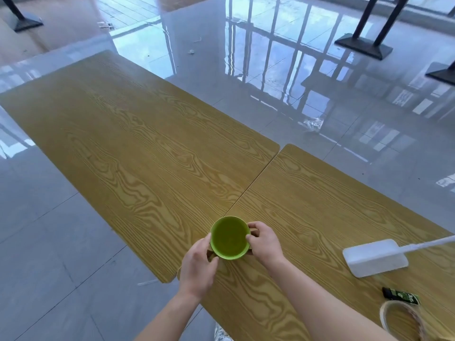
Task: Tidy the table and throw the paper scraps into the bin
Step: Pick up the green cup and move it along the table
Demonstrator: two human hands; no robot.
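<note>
A small green bowl [229,238] sits near the seam between two wood-grain tables [147,148], close to the front edge. My left hand [198,264] grips its left side and my right hand [264,243] grips its right side, thumb on the rim. The bowl looks empty. No paper scraps lie on the tabletop. No bin is in view.
On the right table [320,217] rest a white rectangular block with a white cable [374,257], a small dark green packet [400,295] and a roll of tape [403,321]. Crumpled scraps lie on the glossy tiled floor [314,123]. Black table bases [364,45] stand far right.
</note>
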